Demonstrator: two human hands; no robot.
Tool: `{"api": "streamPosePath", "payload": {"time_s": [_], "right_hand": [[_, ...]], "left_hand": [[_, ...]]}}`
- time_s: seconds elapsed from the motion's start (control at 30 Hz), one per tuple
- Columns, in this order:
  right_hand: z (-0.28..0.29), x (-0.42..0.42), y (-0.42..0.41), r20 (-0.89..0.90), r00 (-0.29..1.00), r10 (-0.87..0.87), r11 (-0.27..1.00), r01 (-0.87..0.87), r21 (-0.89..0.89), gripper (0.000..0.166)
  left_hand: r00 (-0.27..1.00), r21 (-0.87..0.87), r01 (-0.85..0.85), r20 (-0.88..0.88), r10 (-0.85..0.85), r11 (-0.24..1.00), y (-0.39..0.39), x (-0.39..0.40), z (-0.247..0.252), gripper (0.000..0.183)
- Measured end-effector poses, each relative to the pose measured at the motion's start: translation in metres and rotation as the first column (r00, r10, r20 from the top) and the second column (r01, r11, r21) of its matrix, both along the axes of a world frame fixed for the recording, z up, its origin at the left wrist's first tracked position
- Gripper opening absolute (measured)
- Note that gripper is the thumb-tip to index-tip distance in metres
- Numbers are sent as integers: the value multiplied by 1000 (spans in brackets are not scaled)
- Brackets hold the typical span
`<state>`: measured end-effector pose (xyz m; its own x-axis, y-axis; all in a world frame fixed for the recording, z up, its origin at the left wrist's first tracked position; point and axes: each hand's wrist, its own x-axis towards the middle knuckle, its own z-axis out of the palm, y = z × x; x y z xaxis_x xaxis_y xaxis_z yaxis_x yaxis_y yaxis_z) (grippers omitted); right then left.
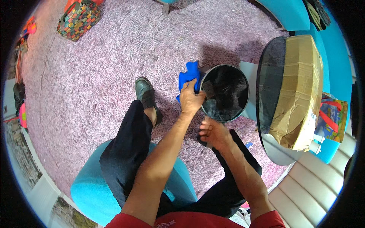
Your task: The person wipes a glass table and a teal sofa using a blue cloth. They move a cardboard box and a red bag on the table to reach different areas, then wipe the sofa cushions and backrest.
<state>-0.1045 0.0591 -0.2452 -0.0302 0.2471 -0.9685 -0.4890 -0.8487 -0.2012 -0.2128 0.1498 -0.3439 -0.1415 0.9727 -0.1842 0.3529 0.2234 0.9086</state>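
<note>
A round object with a glossy black top and a pale metallic rim [225,92] stands in front of me, over a white surface on its right. My left hand [191,97] is at its left rim, thumb against the edge, with a bright blue cloth [189,75] under the fingers. The cloth hangs along the left side of the round object. Below the near rim is my right hand [214,132], slightly blurred, its fingers loosely curled and nothing seen in them. Whether its fingertips touch the rim cannot be told.
To the right, a worn cardboard box [298,91] rests on a dark oval glass tabletop [268,97]. Beyond it are a colourful bag [332,119] and a turquoise sofa [336,68]. A woven multicoloured bag [79,21] lies on the pink carpet [114,51]. I sit on a turquoise stool [94,182].
</note>
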Motion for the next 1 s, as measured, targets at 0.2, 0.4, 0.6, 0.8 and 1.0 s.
{"api": "streamPosePath", "payload": {"time_s": [0.2, 0.4, 0.6, 0.8, 1.0], "right_hand": [[-60, 0, -17, -81, 911, -404, 914, 405, -6, 26], [-66, 14, -14, 199, 882, -427, 904, 423, 64, 14], [-52, 36, 4, 451, 844, -290, 955, 282, 86, 14], [-57, 74, 4, 519, 845, -130, 976, 17, 216, 15], [-48, 58, 7, 507, 836, -211, 977, 198, 81, 16]], "left_hand": [[999, -77, -8, 52, 12, 997, -10, -2, -6, 55], [974, -189, -182, 100, 203, 965, -42, 14, 2, 59], [912, -270, -322, 167, 374, 907, -75, 48, -9, 58], [924, -240, -213, 265, 275, 947, -79, 56, -6, 43], [733, -376, -214, 549, 402, 902, -70, 33, 6, 36]]}}
